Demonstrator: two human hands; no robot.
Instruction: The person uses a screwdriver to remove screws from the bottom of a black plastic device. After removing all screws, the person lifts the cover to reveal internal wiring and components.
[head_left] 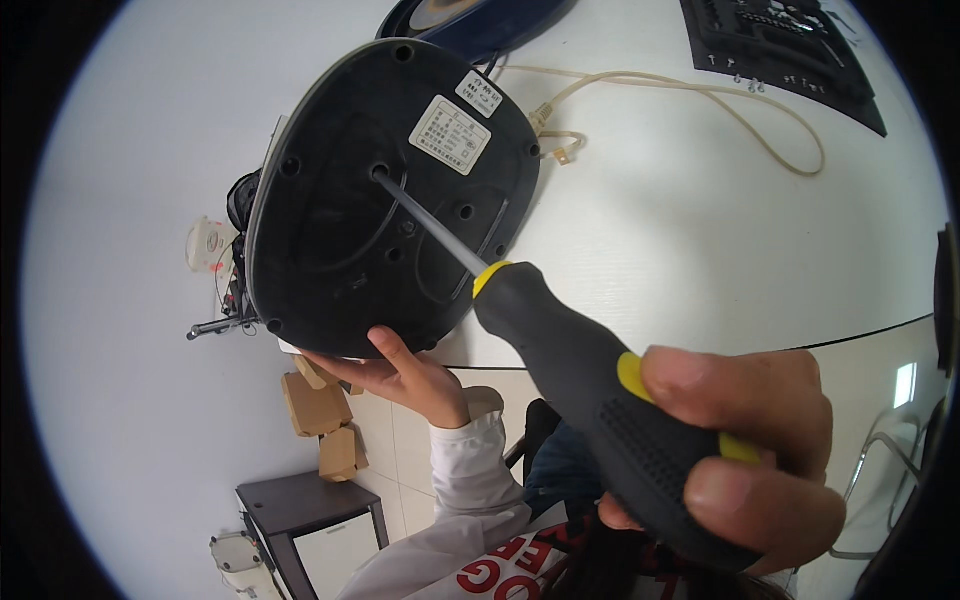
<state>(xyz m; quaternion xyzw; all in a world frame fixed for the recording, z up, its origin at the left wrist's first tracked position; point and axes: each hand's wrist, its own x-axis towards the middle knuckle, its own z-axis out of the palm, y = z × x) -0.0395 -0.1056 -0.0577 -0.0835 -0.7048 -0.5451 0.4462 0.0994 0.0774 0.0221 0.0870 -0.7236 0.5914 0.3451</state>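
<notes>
A rounded black appliance base point(330, 230) is tilted up with its underside toward me. It has recessed screw holes, small feet and two white labels point(450, 135). My left hand point(405, 375) grips its lower edge, thumb on the underside and fingers partly hidden behind. In my right hand point(755, 455) is a screwdriver point(560, 340) with a black and yellow handle. The fingers wrap round the handle. Its grey shaft slants up and left, and the tip sits in a screw hole near the middle of the base, where the tip itself is hidden.
Behind the base on the white table point(650, 240) is a dark blue rounded part point(510, 30). A beige cord point(700, 85) loops to the right. Small screws point(750, 84) lie by a black tool case point(785, 50) at the far right. Cardboard boxes point(315, 400) and a dark cabinet point(310, 500) stand lower left.
</notes>
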